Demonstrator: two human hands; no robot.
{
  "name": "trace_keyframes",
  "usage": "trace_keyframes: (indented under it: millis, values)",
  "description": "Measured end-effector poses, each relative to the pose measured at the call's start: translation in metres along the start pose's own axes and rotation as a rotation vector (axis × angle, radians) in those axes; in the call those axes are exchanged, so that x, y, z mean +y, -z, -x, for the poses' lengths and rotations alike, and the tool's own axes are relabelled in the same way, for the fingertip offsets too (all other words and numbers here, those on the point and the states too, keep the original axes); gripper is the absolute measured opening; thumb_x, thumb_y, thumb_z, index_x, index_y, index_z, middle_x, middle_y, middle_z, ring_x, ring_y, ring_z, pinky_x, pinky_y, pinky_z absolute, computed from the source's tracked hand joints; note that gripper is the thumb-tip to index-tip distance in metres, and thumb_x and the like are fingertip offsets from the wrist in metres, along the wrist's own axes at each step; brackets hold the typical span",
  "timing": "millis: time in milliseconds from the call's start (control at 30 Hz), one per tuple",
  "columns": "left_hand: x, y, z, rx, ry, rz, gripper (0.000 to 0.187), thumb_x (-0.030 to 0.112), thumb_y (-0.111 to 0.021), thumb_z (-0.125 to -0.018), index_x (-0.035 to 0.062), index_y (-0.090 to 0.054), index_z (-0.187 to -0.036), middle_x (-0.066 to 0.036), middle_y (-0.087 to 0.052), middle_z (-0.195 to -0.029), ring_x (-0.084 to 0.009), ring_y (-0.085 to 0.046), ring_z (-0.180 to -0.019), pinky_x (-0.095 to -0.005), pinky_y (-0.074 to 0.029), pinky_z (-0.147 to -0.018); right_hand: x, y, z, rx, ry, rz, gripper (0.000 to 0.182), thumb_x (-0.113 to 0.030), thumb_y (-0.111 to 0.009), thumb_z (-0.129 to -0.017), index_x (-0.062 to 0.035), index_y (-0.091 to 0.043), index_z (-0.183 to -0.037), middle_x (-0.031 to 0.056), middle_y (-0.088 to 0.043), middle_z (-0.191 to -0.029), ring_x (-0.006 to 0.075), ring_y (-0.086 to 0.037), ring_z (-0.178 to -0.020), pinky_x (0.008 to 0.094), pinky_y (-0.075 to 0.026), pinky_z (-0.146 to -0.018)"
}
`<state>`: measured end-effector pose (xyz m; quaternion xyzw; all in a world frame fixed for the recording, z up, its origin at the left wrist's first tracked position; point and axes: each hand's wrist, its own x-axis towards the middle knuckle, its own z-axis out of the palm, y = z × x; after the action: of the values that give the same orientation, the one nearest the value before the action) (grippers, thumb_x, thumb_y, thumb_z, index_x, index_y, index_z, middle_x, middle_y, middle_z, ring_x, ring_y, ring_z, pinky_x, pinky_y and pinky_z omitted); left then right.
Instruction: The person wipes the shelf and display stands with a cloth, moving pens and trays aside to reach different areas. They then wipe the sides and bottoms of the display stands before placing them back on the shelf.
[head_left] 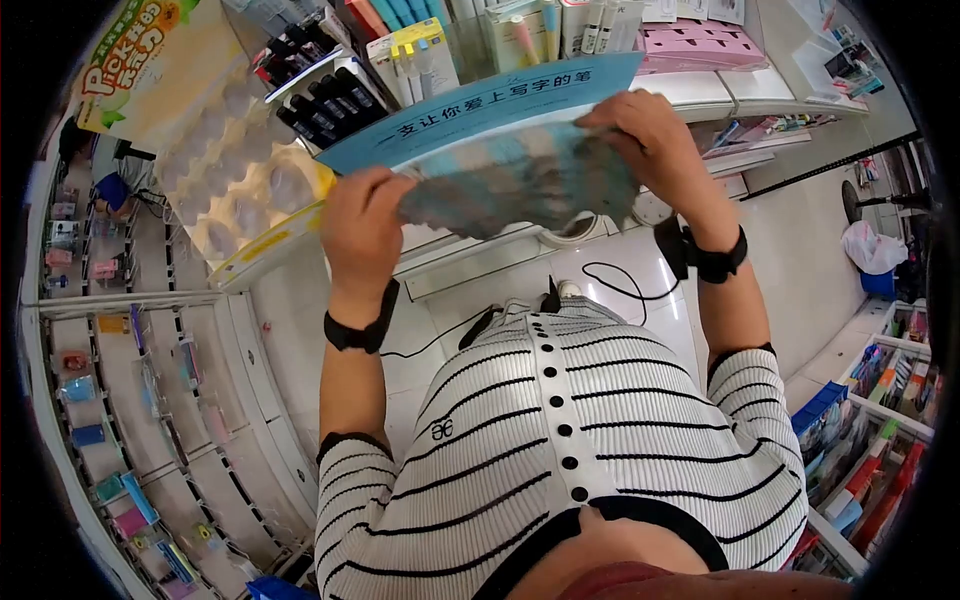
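A grey and turquoise striped cloth (520,185) hangs stretched between my two hands, its lower edge sagging. My left hand (365,230) pinches its left end, fingers closed. The right end is in the closed fingers of my right hand (645,135), which sits a little higher. Just behind the cloth stands a blue sign strip (480,112) with Chinese writing, along the front of the pen display. The cloth covers part of the white shelf edge below the sign.
Black markers (330,105) and pen boxes (415,65) stand behind the sign, with a pink box (700,47) to the right. At left is a yellow display tray (235,200) with round hollows. Hook racks (150,400) and goods shelves (880,440) flank me. A black cable (640,295) lies on the floor.
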<state>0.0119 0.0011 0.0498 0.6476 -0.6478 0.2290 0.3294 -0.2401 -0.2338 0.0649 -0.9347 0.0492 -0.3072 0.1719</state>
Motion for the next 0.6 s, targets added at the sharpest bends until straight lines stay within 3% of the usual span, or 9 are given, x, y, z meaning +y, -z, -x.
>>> trace_keyframes:
  millis: [67,200,467,600]
  values:
    - [-0.01,0.002,-0.007,0.076,0.016,-0.141,0.024,-0.001,-0.067,-0.07,0.0116,-0.069,-0.091,-0.006,-0.063,-0.091,-0.0278,-0.062,-0.085,-0.0378,-0.048,-0.072,-0.005,-0.01,-0.017,0.08,0.056,0.208,0.031,-0.002,-0.064,-0.077,-0.0139,-0.068,-0.105,0.0027,-0.064,-0.098,0.0249,-0.059,-0.093,0.0351,-0.043,-0.081]
    - [-0.017,-0.009,-0.004,-0.142,0.091,-0.293,0.023,-0.004,-0.068,-0.075,0.0108,-0.072,-0.092,-0.007,-0.063,-0.1,-0.0307,-0.06,-0.095,-0.0402,-0.047,-0.079,0.008,-0.053,-0.022,0.171,0.086,0.407,0.028,-0.005,-0.063,-0.077,-0.0149,-0.068,-0.103,0.0004,-0.062,-0.102,0.023,-0.058,-0.094,0.0338,-0.042,-0.081]
    - [-0.006,-0.021,0.026,-0.07,0.189,-0.186,0.028,0.0,-0.068,-0.074,0.0142,-0.072,-0.097,-0.006,-0.062,-0.106,-0.0294,-0.057,-0.1,-0.0418,-0.044,-0.087,0.013,-0.054,0.003,0.192,-0.057,0.35,0.031,-0.007,-0.067,-0.077,-0.0158,-0.07,-0.107,-0.0007,-0.064,-0.107,0.0212,-0.059,-0.097,0.0347,-0.042,-0.083]
    - [0.008,-0.018,0.051,0.006,0.292,-0.106,0.022,0.002,-0.069,-0.079,0.0132,-0.071,-0.098,-0.007,-0.062,-0.108,-0.0294,-0.058,-0.101,-0.0413,-0.044,-0.089,0.009,-0.05,0.014,0.136,-0.109,0.388,0.049,-0.009,-0.074,-0.075,-0.0211,-0.066,-0.122,0.0007,-0.061,-0.123,0.023,-0.055,-0.114,0.0389,-0.039,-0.095]
